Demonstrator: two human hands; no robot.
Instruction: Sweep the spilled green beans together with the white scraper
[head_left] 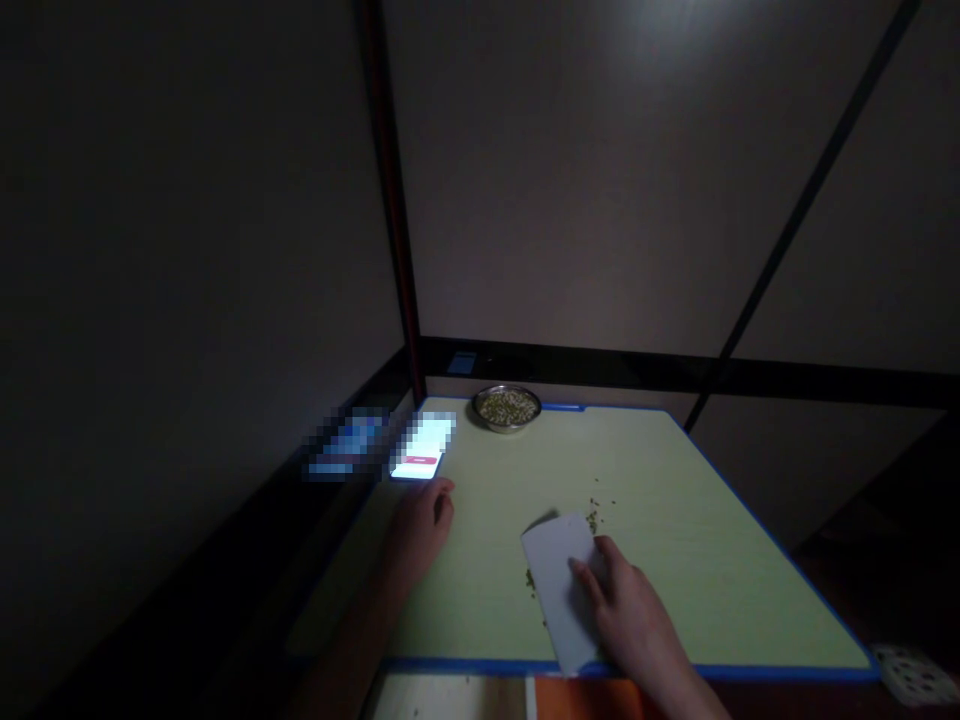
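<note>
My right hand (pixel 628 606) grips a white sheet of stiff paper (pixel 559 585) by its right side, thumb on top. The sheet is tilted low over the pale green table top (pixel 667 480). Small greenish beans (pixel 592 520) lie scattered beyond its far right corner, and a few more (pixel 530 580) show at its left edge. What lies under the sheet is hidden. On the left, my left hand (pixel 421 520) rests with curled fingers near the lower end of a lit phone (pixel 418 460). I see nothing in that hand.
A metal bowl (pixel 507 426) of green and pale beans stands at the table's far edge, beside a blue strip (pixel 562 407). Walls (pixel 570 200) border the table's far and left sides. Something orange (pixel 585 698) lies below the near edge. A white object with holes (pixel 911 675) is at lower right.
</note>
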